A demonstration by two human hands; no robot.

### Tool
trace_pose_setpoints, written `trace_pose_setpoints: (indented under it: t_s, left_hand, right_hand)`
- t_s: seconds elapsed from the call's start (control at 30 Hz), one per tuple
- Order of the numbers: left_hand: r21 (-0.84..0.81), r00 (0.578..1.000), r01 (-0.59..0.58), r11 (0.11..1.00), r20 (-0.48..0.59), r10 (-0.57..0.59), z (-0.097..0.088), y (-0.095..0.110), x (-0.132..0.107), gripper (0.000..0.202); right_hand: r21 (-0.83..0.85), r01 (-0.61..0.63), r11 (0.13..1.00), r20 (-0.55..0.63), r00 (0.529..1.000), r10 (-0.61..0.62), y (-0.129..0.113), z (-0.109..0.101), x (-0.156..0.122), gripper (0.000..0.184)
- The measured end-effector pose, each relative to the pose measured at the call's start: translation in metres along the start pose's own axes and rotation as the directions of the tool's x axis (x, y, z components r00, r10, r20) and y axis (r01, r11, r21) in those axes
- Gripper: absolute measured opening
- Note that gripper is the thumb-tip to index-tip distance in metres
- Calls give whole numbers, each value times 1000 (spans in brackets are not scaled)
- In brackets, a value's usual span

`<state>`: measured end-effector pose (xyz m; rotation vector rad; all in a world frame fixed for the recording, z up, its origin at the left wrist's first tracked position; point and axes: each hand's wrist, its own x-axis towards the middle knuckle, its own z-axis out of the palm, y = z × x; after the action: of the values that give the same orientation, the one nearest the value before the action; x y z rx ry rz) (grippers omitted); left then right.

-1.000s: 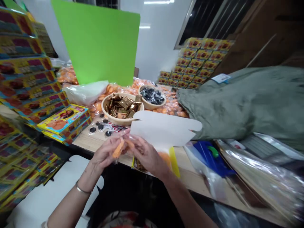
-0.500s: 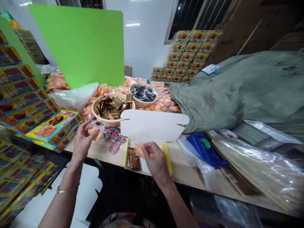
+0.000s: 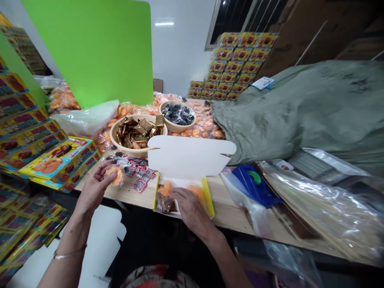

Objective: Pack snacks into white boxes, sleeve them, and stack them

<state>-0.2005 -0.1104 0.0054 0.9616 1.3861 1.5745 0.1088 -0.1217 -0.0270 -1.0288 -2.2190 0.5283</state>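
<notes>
My left hand [image 3: 93, 185] pinches an orange, clear-wrapped toy piece [image 3: 115, 176] above the table's front edge. My right hand [image 3: 192, 209] reaches into an open carton [image 3: 208, 198] with yellow sides, its fingers stretched out and partly hidden. Inside the carton, a small orange piece [image 3: 165, 188] lies at the left above a brown wrapped packet [image 3: 164, 203]. Another orange piece [image 3: 196, 192] shows behind my right hand. The carton's white lid [image 3: 192, 155] stands raised at the back. Small red-and-green sachets [image 3: 141, 180] are scattered between my left hand and the carton.
Behind the carton are a bowl of gold-brown packets [image 3: 141, 130] and a bowl of black wrapped pieces [image 3: 178, 115], amid bagged orange pieces. Printed boxes [image 3: 57, 158] are stacked left. A blue tape dispenser [image 3: 255, 188], plastic sheeting [image 3: 318, 204] and a grey-green sack [image 3: 300, 108] occupy the right.
My right hand has lowered into the carton, and its fingers have straightened. More orange now shows inside the carton. My left hand still holds its orange piece. The view has shifted slightly.
</notes>
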Motion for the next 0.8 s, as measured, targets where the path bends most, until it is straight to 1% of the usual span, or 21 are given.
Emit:
trace_pose_setpoints:
  t_s: [0.07, 0.1, 0.17, 0.23, 0.27, 0.33, 0.37, 0.43, 0.5, 0.53, 0.63, 0.7, 0.73, 0.77, 0.8]
  left_hand:
    - [17, 998, 7, 1000, 57, -8, 6, 5, -7, 61]
    - [29, 997, -2, 1000, 79, -1, 11, 6, -11, 61]
    - [49, 993, -21, 999, 121, 15, 19, 8, -17, 60]
    - [67, 989, -31, 997, 149, 21, 24, 8, -18, 63]
    - [75, 990, -41, 996, 138, 31, 24, 7, -16, 65]
    - [109, 995, -76, 991, 66, 70, 19, 3, -6, 67]
    - [144, 995, -102, 984, 10, 102, 14, 1, 1, 68]
    - [271, 981, -144, 952, -90, 174, 0, -5, 19, 68]
    - [433, 966, -142, 890, -138, 221, -13, -12, 38, 67]
    - [518, 964, -123, 847, -140, 225, -19, -16, 47, 65]
    - [710, 976, -67, 701, -98, 193, -31, -27, 65, 54]
    - [803, 970, -105, 586, -47, 238, -32, -33, 66, 46]
    - [846, 951, -149, 513, -19, 307, -30, -35, 63, 41]
    - [888, 927, -201, 413, 36, 373, -28, -38, 59, 39]
    - [912, 895, -206, 354, 30, 444, -25, -40, 55, 37]
  right_hand:
    - [-9, -42, 999, -134, 990, 41, -2, -5, -8, 36]
    - [-4, -72, 997, -207, 976, 70, -2, -8, -13, 34]
    - [17, -146, 989, -334, 932, 144, -1, -17, -20, 26]
    - [33, -233, 972, -412, 883, 225, 2, -28, -28, 20]
    - [32, -278, 960, -438, 860, 263, 4, -35, -32, 19]
    - [0, -352, 936, -474, 824, 310, 9, -46, -40, 19]
    - [-32, -380, 924, -488, 813, 318, 12, -51, -45, 21]
    - [-100, -412, 906, -505, 805, 311, 21, -57, -55, 24]
    - [-141, -413, 900, -497, 816, 296, 31, -58, -62, 27]
    - [-154, -405, 901, -488, 824, 287, 36, -57, -64, 27]
    - [-214, -362, 907, -482, 847, 224, 48, -53, -68, 26]
    - [-275, -327, 904, -499, 852, 156, 50, -57, -70, 25]
    - [-312, -316, 896, -517, 848, 119, 50, -64, -72, 25]
    - [-355, -317, 879, -539, 838, 84, 51, -74, -74, 25]
    - [-406, -333, 851, -567, 822, 52, 52, -88, -77, 25]
